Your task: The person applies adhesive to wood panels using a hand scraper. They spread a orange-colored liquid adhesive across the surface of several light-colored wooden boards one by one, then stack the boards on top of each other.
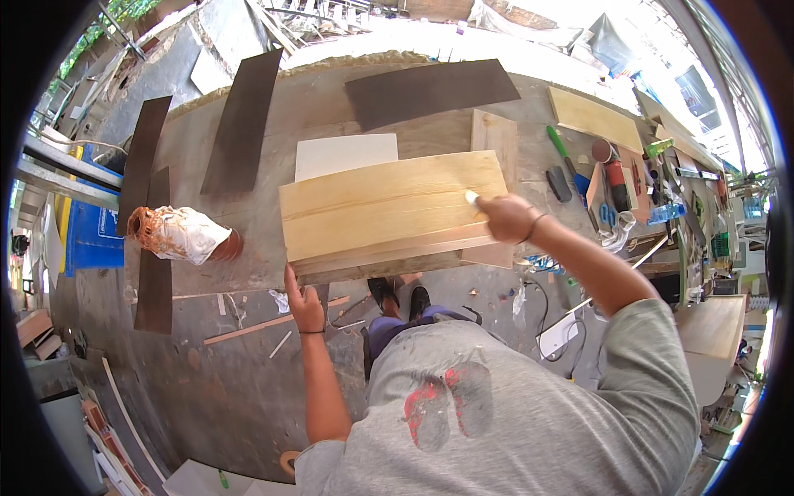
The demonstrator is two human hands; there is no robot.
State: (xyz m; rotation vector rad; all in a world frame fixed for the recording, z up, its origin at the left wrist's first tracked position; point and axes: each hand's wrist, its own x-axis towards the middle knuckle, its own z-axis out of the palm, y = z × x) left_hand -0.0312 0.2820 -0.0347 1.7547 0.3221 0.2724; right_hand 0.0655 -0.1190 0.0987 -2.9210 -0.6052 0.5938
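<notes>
A pale wooden board [389, 202] lies across the near edge of the worktable, with further wood layers showing along its near side. My left hand [306, 308] is at its near left corner, one finger stretched up against the corner and the others curled; part of that grip is hidden. Over the board's right end, my right hand [507, 218] is closed on a small cream-white piece [471, 197] that touches the wood. Its kind is too small to tell. Behind the board, a white panel [347, 155] sticks out.
Dark strips [241, 124] and a dark panel [432, 91] lie across the worktable [318, 91]. A stained, white-smeared container [184, 235] rests at the left. To the right are a green-handled tool [558, 142], a red-and-black power tool [616, 182] and a light board [594, 117]. Scraps litter the floor.
</notes>
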